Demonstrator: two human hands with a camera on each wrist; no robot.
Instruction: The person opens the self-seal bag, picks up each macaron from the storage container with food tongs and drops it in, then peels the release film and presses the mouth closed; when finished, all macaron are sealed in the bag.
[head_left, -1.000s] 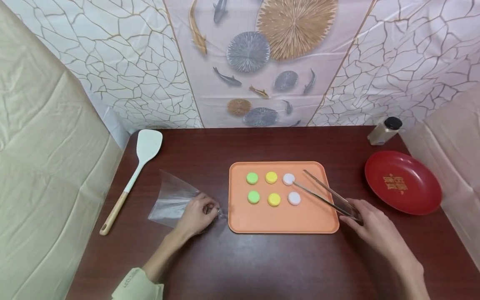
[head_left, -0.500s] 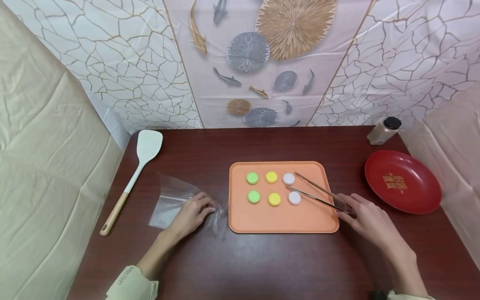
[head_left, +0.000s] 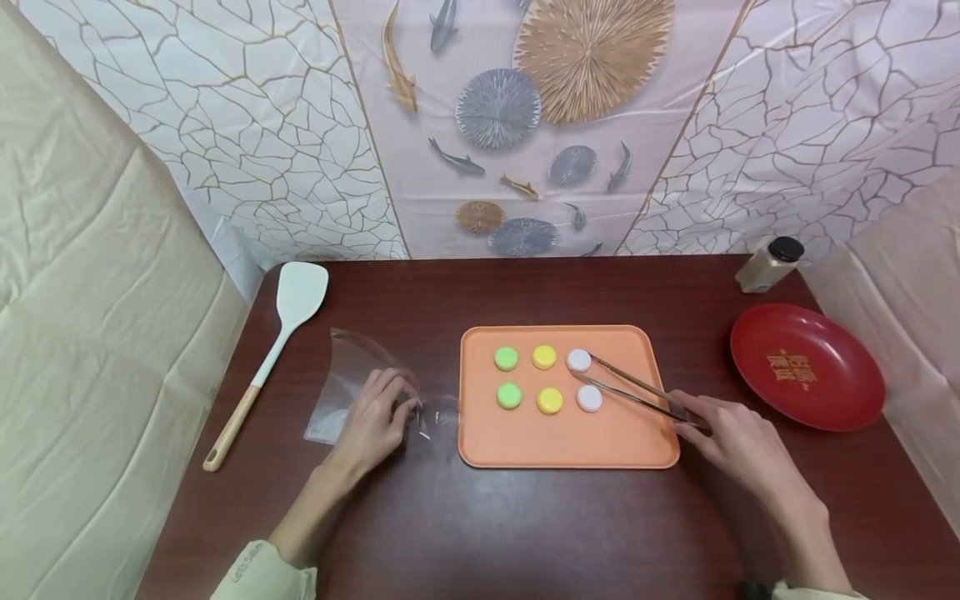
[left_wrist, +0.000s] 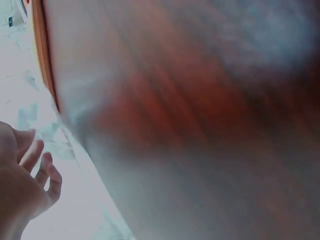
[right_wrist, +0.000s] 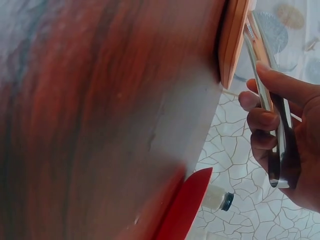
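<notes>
My left hand pinches a clear plastic bag on the table, left of an orange tray; the bag's other end reaches the tray's left edge. In my right hand are metal tongs, gripped near their bend, as the right wrist view also shows. Their tips lie beside the far lilac macaron; whether they touch it is unclear. A second lilac macaron sits nearer me. Two yellow macarons and two green macarons complete the rows.
A white spatula with a wooden handle lies at the left. On the right are a red oval plate and a jar with a black lid. Patterned cloth hangs behind the dark table.
The tongs' tips have come closer together and shifted left to the far lilac macaron. My left hand has drawn slightly left and away from me, shifting the bag. The macarons stay put.
</notes>
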